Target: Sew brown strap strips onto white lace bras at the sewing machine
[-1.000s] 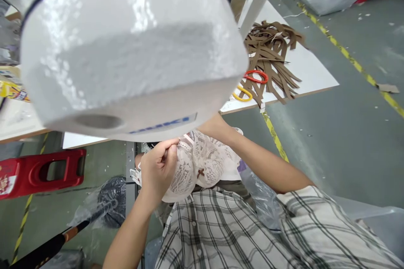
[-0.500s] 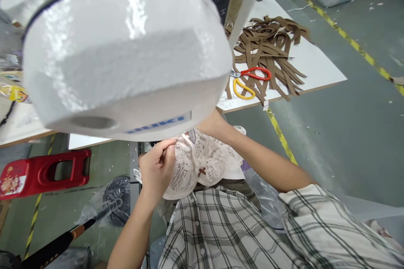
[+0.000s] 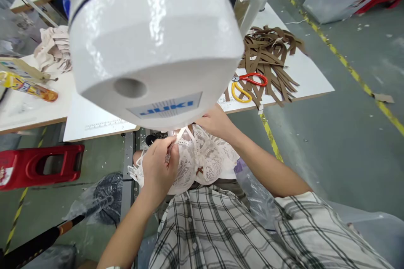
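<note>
A white lace bra (image 3: 211,168) with a small brown bow lies across my lap, beneath the white sewing machine head (image 3: 158,80). My left hand (image 3: 160,166) is closed, thumb and fingers pinching the upper edge of the left cup near a thin white strap (image 3: 181,133). On the other side, my right hand (image 3: 217,122) is closed on the bra's upper edge, close under the machine head. Its fingertips are partly hidden by the lace and the machine. The needle area is out of sight behind the head.
Scissors (image 3: 241,89) with red and yellow handles lie beside brown fabric strips (image 3: 268,56) on the white table (image 3: 312,77). A bottle (image 3: 31,88) and pale fabric pieces (image 3: 53,48) are at left. A red stool (image 3: 67,162) and a black plastic-wrapped object (image 3: 109,197) stand below.
The head view has shifted, showing more of the left table and the machine's front. Both hands keep their hold on the bra; the white strap by the left fingers shows more clearly.
</note>
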Demonstrator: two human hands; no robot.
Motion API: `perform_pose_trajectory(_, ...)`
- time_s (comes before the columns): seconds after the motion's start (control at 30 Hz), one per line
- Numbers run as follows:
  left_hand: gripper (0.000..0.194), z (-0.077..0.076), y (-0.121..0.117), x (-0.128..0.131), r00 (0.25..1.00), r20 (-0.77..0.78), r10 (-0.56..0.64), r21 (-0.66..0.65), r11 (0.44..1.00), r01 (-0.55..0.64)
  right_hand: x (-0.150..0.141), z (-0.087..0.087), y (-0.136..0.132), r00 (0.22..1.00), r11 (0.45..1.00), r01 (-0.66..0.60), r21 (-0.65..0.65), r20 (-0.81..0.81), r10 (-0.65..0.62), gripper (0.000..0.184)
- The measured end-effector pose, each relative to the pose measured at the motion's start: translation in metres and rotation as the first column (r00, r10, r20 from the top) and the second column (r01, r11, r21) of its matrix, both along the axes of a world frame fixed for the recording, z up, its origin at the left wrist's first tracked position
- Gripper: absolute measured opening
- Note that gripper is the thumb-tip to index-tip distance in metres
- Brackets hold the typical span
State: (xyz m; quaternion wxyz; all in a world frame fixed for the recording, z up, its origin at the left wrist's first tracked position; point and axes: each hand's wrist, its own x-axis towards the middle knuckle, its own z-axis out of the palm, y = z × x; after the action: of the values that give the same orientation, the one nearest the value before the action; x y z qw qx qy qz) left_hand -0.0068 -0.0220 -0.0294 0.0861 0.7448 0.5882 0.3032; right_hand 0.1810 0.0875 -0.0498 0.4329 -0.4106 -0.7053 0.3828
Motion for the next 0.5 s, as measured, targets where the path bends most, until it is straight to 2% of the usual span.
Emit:
perform_pose_trajectory(0.07,0.018,-0.002,-0.002,0.005,0.995,-0.100,0.001,0.205,0.979,0.019,0.002,0.000,-0.001,1.000,1.000,-0.015,0.011,0.022,0.014,0.011)
perform_pose_trajectory(0.13,0.026,-0.005,-0.004,0.012,0.982,-0.184,-0.039,0.297,0.950,0.093,0.002,-0.001,-0.001,0.999,1.000,-0.013,0.025,0.036,0.013,0.010)
perform_pose_trajectory(0.23,0.040,-0.007,-0.007,0.022,0.954,-0.284,-0.101,0.242,0.955,0.173,-0.001,-0.001,0.000,0.999,0.999,-0.003,0.033,0.042,0.001,0.010)
perform_pose_trajectory(0.37,0.047,-0.010,-0.009,0.026,0.931,-0.359,-0.063,0.212,0.966,0.147,-0.005,-0.003,0.001,0.997,0.998,0.031,0.053,0.069,-0.035,0.012)
perform_pose_trajectory(0.5,0.048,-0.009,-0.007,0.025,0.931,-0.362,-0.049,0.190,0.974,0.126,-0.008,-0.006,0.005,0.985,0.994,0.074,0.085,0.150,-0.086,0.009)
